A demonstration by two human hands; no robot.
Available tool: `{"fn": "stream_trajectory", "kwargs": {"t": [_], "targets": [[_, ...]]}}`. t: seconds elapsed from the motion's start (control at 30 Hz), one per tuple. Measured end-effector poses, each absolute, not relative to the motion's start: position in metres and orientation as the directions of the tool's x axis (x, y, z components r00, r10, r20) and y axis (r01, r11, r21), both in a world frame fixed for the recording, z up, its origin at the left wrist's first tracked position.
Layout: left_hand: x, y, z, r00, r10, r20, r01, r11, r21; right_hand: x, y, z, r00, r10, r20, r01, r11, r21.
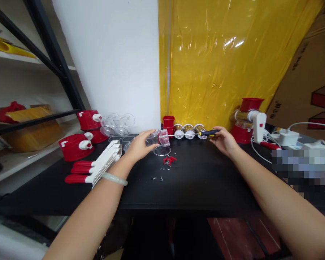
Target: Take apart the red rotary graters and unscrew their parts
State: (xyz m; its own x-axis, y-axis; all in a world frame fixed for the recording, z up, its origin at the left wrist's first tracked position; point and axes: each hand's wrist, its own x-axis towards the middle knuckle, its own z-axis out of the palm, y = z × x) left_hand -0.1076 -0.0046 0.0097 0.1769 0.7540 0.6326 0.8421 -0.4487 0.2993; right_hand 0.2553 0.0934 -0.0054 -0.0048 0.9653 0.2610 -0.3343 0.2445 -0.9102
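My left hand [141, 144] is closed around a clear plastic grater part [154, 136] lying on its side, with a round rim at its lower edge. My right hand [224, 140] grips the black and yellow handle of a screwdriver [208, 133]. Its long shaft points left, and the tip reaches the clear part; whether it sits on a screw cannot be made out. Below lie small red plastic pieces [170, 159] and several loose screws [162, 178] on the black table [195, 187].
Behind stand metal grater drums [189, 131] and a red hopper [168, 122]. White cranks with red handles [79, 178], red bases [76, 147] and clear parts [115, 130] are on the left. An assembled rotary grater [243, 124] and a white charger with cables [288, 137] stand right.
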Motion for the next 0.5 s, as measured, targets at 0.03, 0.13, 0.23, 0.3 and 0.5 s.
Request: {"fn": "stream_trajectory", "kwargs": {"t": [0.03, 0.13, 0.23, 0.3, 0.5], "targets": [[-0.1077, -0.0046, 0.0098, 0.179, 0.754, 0.632, 0.841, -0.451, 0.299, 0.2556, 0.0934, -0.0053, -0.008, 0.965, 0.261, -0.325, 0.244, -0.914], [-0.1078, -0.0049, 0.0103, 0.185, 0.752, 0.633, 0.839, -0.456, 0.297, 0.2566, 0.0959, -0.0065, 0.06, 0.951, 0.303, -0.133, 0.308, -0.942], [-0.1073, -0.0055, 0.0112, 0.178, 0.755, 0.631, 0.844, -0.447, 0.297, 0.2573, 0.0988, -0.0081, 0.098, 0.915, 0.393, 0.072, 0.387, -0.919], [-0.1069, -0.0058, 0.0117, 0.173, 0.761, 0.625, 0.846, -0.439, 0.301, 0.2572, 0.0988, -0.0081, 0.087, 0.914, 0.396, 0.002, 0.398, -0.918], [-0.1071, -0.0056, 0.0117, 0.175, 0.76, 0.626, 0.846, -0.441, 0.299, 0.2571, 0.0937, -0.0043, -0.027, 0.952, 0.306, -0.316, 0.282, -0.906]]}}
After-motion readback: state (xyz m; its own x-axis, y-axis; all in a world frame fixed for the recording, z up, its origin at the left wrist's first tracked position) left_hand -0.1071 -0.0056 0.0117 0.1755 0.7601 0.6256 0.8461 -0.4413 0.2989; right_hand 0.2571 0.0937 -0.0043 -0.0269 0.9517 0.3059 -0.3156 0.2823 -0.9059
